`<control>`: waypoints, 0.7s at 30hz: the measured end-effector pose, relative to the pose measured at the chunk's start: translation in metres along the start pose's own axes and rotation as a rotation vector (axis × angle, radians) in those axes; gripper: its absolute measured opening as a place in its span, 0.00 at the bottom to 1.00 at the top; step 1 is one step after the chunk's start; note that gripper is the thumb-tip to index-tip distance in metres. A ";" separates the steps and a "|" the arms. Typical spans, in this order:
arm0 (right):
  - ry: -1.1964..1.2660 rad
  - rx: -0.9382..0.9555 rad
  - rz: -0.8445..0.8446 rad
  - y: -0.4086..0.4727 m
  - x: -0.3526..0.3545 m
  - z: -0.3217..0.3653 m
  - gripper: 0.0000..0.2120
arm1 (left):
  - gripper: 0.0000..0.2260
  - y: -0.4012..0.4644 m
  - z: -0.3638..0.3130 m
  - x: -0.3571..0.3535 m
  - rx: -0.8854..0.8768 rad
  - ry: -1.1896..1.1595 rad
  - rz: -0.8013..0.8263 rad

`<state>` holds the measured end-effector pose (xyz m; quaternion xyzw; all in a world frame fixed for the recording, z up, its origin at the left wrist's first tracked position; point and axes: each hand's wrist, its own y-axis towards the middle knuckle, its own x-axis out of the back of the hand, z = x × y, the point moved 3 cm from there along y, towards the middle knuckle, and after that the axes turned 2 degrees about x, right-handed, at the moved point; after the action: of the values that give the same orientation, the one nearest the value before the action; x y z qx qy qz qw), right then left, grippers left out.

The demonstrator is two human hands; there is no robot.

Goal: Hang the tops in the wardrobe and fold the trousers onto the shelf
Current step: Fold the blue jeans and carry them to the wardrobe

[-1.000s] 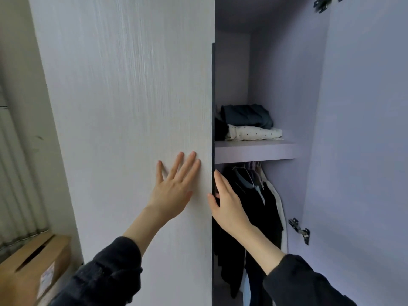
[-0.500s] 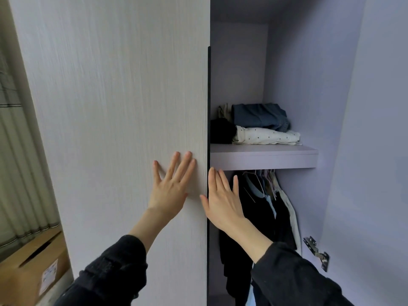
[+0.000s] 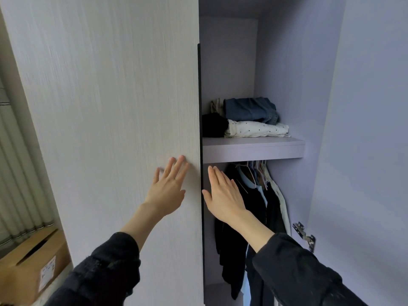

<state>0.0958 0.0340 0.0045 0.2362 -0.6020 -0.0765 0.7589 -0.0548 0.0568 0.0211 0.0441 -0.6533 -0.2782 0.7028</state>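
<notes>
My left hand [image 3: 169, 188] lies flat, fingers spread, on the pale left wardrobe door [image 3: 114, 107] near its right edge. My right hand [image 3: 223, 193] is held flat with straight fingers just right of that door's dark edge, in front of the hanging clothes. On the shelf [image 3: 254, 149] lie folded trousers: a dark blue pair [image 3: 249, 111] on a white dotted pair [image 3: 257, 129], with a black pair [image 3: 213, 125] to the left. Below the shelf, dark tops [image 3: 249, 215] and a pale one hang on hangers.
The right wardrobe door [image 3: 364, 129] stands open at the right, with a metal hinge [image 3: 305, 236] on it. A cardboard box [image 3: 28, 261] sits on the floor at the lower left, beside pleated curtains [image 3: 17, 173].
My right hand has turned from edge-on to flat beside the left door's edge. More of the shelf and the open right side has come into view as my head shifted.
</notes>
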 end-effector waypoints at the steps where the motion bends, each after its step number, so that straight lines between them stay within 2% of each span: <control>1: 0.000 -0.015 0.004 -0.011 0.004 -0.002 0.30 | 0.32 -0.010 -0.003 0.001 0.001 -0.048 0.008; 4: 0.021 -0.068 -0.013 -0.048 0.015 -0.008 0.29 | 0.30 -0.040 -0.010 0.001 0.003 -0.169 0.021; 9: 0.014 -0.170 -0.065 -0.138 0.039 -0.020 0.27 | 0.28 -0.099 -0.055 0.008 -0.109 -0.303 -0.015; 18: -0.103 -0.394 -0.122 -0.293 0.120 -0.065 0.26 | 0.27 -0.170 -0.193 0.038 -0.395 -0.497 -0.061; 21: -0.175 -0.429 -0.150 -0.324 0.145 -0.095 0.26 | 0.27 -0.179 -0.241 0.052 -0.480 -0.518 -0.129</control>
<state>0.2789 -0.2828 -0.0302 0.1062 -0.6161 -0.2790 0.7289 0.1123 -0.1899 -0.0427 -0.1532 -0.7216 -0.4693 0.4854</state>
